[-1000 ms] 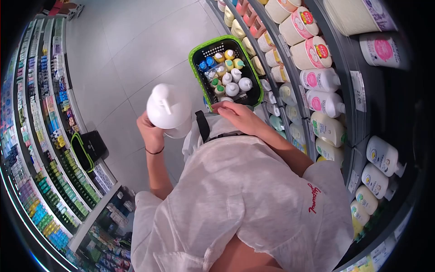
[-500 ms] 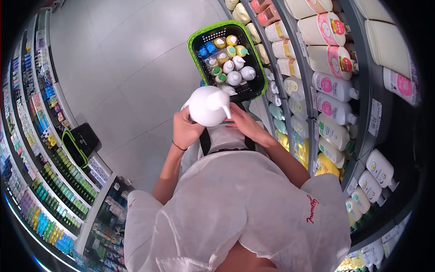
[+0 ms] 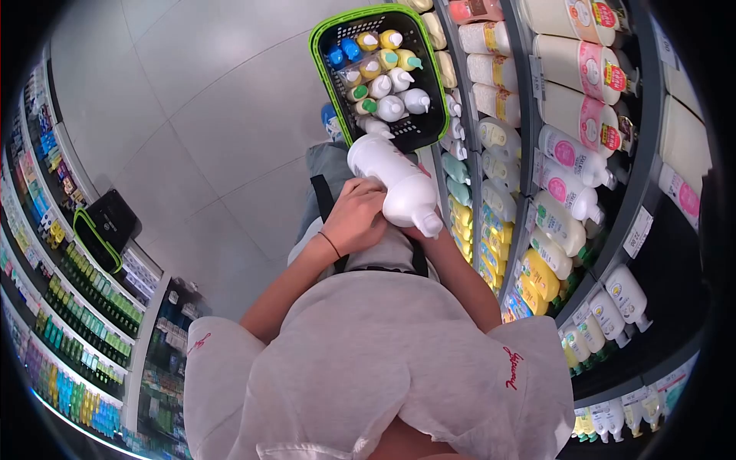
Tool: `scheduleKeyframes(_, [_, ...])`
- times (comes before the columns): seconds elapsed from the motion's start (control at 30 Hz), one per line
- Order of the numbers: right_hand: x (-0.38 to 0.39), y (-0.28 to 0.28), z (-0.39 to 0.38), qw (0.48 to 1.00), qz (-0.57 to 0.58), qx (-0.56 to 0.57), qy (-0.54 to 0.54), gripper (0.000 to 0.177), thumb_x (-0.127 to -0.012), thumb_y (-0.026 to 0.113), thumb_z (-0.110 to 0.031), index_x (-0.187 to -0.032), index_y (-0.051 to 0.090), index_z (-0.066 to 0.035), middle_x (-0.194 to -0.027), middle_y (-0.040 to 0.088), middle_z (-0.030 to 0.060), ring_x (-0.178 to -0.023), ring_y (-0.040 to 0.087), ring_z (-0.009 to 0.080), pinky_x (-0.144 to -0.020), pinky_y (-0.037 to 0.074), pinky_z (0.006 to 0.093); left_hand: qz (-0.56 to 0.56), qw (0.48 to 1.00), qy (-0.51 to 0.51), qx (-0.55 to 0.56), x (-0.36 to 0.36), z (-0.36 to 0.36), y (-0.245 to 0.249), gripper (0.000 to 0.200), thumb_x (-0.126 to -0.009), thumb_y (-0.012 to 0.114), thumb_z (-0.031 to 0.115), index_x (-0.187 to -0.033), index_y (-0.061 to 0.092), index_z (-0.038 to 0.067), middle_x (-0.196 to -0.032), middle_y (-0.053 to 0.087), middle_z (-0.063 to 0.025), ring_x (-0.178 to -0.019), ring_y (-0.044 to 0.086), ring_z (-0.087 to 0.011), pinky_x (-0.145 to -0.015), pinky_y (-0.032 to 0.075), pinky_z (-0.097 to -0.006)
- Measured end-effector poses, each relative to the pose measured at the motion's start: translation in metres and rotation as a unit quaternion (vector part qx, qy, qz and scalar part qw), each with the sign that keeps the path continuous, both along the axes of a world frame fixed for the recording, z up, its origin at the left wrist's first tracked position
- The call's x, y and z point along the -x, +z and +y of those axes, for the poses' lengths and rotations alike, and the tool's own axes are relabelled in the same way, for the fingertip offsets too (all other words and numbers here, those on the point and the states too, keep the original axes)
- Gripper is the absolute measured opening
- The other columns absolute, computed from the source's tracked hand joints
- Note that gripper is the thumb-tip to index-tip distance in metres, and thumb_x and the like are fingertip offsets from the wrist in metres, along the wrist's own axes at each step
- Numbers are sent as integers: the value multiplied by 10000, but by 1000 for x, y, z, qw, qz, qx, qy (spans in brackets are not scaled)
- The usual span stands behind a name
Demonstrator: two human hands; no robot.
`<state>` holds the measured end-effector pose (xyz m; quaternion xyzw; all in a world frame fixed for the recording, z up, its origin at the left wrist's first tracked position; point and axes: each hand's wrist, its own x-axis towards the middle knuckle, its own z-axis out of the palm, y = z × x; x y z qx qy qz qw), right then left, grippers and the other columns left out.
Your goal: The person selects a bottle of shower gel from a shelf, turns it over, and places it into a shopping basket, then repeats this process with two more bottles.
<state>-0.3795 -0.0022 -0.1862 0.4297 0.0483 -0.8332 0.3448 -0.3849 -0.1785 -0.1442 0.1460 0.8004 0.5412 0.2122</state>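
A white pump bottle (image 3: pixel 389 175) lies tilted in front of my body, its pump end toward me and its base toward the basket. My left hand (image 3: pixel 359 216), with a dark band at the wrist, presses curled fingers against the bottle's left side. My right hand (image 3: pixel 423 232) grips the bottle from beneath and the right; most of its fingers are hidden behind it. Just beyond the bottle stands a black basket with a green rim (image 3: pixel 316 57), holding several pump bottles in white, yellow and blue.
Shelves of bottles (image 3: pixel 567 146) run along my right side. At left, curved shelves (image 3: pixel 84 299) carry many small items, and a second black basket with a green rim (image 3: pixel 107 230) is beside them. Grey floor tiles (image 3: pixel 207 100) lie between.
The bottle has turned from pump up to lying tilted, with its pump swung toward me. My left hand has shifted right and nearer my body. The view has moved slightly.
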Motion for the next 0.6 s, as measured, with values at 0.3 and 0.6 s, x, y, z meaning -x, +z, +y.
scheduleKeyframes(0.3, [27,-28,20,985,-17,-87,150,558,-869,473,-448,-1214,450,-10,-1064,597,141,-941,612,258,-830,497,393,-9,999,-30,20,-6,2,-47,273,-683,581,20,-956,590,34,-1011,598,-117,-1058,511,-267,-966,334,-401])
scheduleKeyframes(0.6, [73,-116,22,964,25,-153,217,719,-856,546,-276,-1420,102,-246,-1279,421,116,-1100,518,255,-861,479,439,-134,962,238,20,-15,11,-146,308,-770,494,12,-1066,574,41,-1114,576,-162,-995,551,-325,-841,435,-381])
